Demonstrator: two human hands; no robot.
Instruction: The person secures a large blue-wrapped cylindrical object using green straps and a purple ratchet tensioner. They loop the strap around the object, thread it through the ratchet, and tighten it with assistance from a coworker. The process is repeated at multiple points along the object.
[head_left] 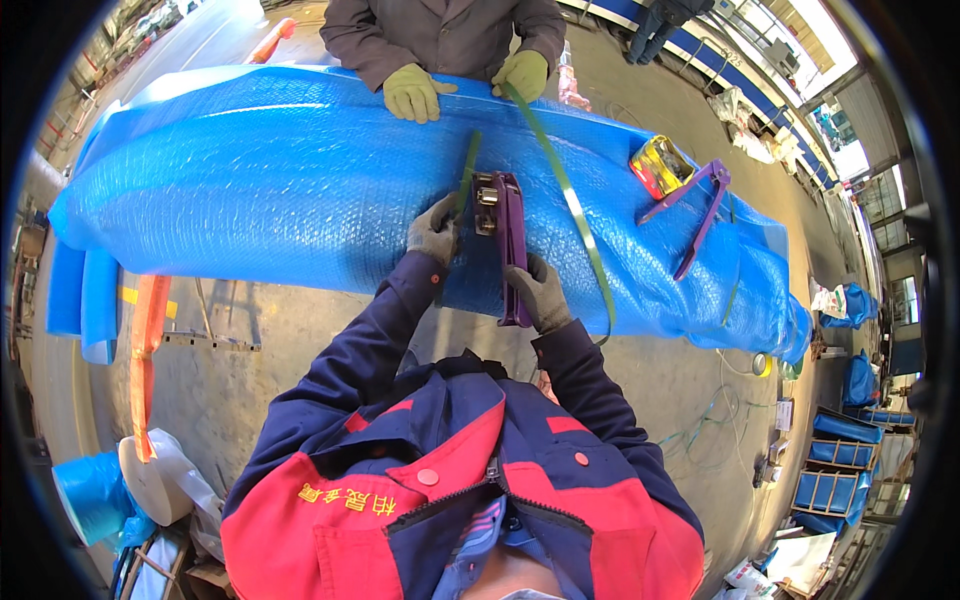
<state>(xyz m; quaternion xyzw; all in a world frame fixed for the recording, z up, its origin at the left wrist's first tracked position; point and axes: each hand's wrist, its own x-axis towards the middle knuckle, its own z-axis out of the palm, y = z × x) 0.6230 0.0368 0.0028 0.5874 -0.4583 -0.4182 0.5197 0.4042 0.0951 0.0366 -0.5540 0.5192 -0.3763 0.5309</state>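
Note:
A long bundle wrapped in blue bubble film (330,180) lies across in front of me. Gloved in grey, my right hand (542,294) is closed round the handle of a purple strapping tensioner (512,235), whose metal head sits on top of the bundle. My left hand (434,230), also in a grey glove, pinches a green strap (467,172) just left of that head. Another length of green strap (566,190) runs over the bundle to the right of the tool. Across from me, a co-worker's right glove (416,93) rests on the film and the left glove (522,75) touches this strap.
On the bundle's right part lie an open purple long-handled tool (712,190) and a red and yellow tin (661,168). An orange strip (148,350) hangs at the left. Rolls of film (90,490) stand lower left. Loose strap (715,420) coils on the floor.

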